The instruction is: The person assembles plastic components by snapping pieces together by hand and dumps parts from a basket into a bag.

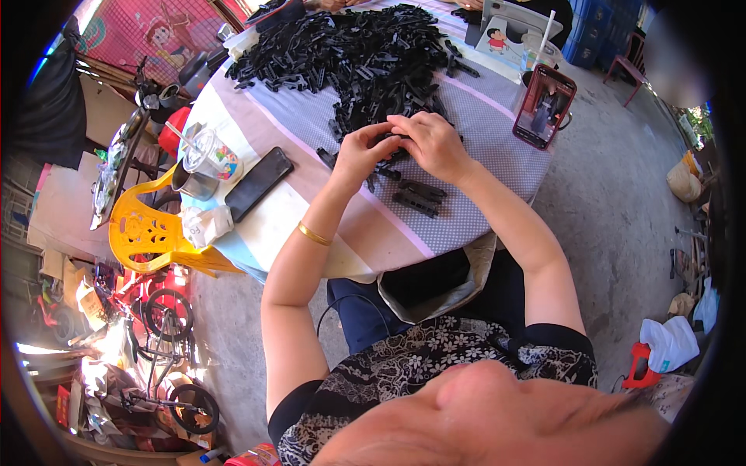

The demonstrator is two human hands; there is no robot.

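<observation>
Matt black plastic strips (365, 46) fill the upper middle of the frame, dull with hardly any shine. The worktop (497, 155) under them wears a woven cloth, soft-looking, grey check with smooth pale pink and white bands. Left of centre lies a glossy black phone (259, 183) with a glass face. A clear, shiny plastic cup (211, 155) stands at the left. The yellow chair (148, 233) is smooth moulded plastic. A polished gold metal bangle (314, 234) glints mid-frame.

Dark-screened black phone (258, 183) flat at left; lit pink-cased phone (544, 106) propped right.
</observation>
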